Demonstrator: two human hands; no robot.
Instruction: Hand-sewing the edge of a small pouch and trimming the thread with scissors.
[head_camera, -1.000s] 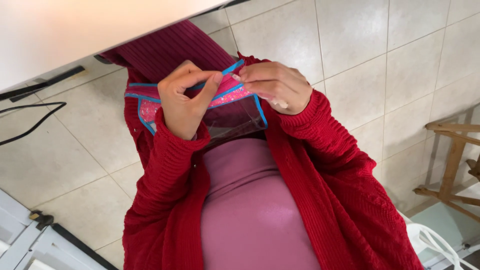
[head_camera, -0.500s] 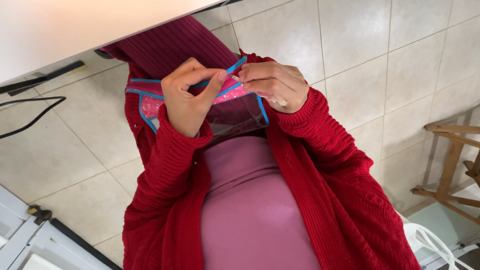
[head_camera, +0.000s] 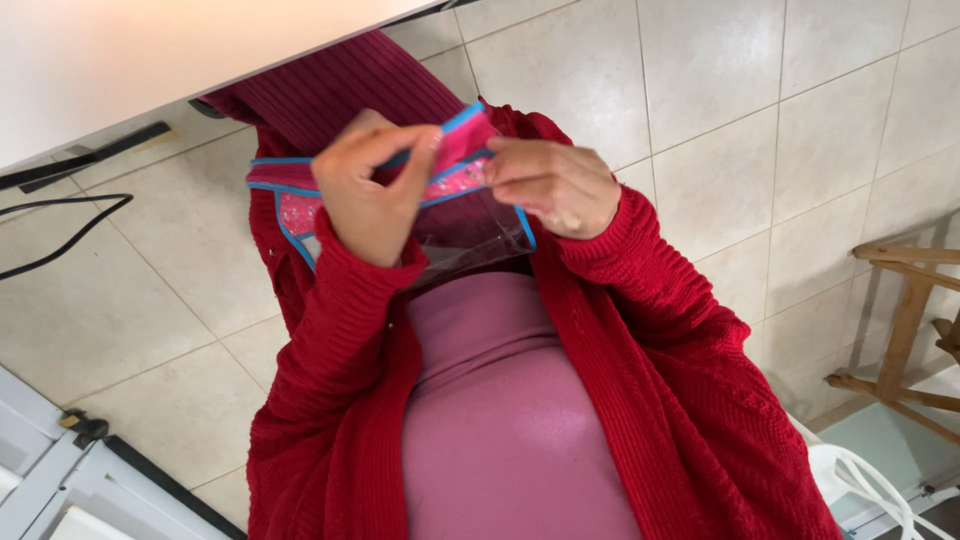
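I hold a small see-through pouch (head_camera: 465, 235) with pink patterned trim and blue piping in front of my body, over my lap. My left hand (head_camera: 375, 190) grips its upper edge, thumb and forefinger pinched on the pink and blue strip. My right hand (head_camera: 555, 185) pinches the same top edge from the other side, fingers curled. Both arms wear red knitted sleeves. The clear lower part of the pouch hangs between my hands; I cannot tell what is inside it.
A white tabletop edge (head_camera: 150, 70) runs along the top left. Black cables (head_camera: 60, 235) lie on the tiled floor at left. A wooden frame (head_camera: 910, 320) stands at right, a white plastic chair part (head_camera: 860, 480) at bottom right, white metal framing (head_camera: 60, 470) at bottom left.
My left thumb and forefinger have slid right along the pouch's top edge, closer to my right hand. The pouch stays in about the same place.
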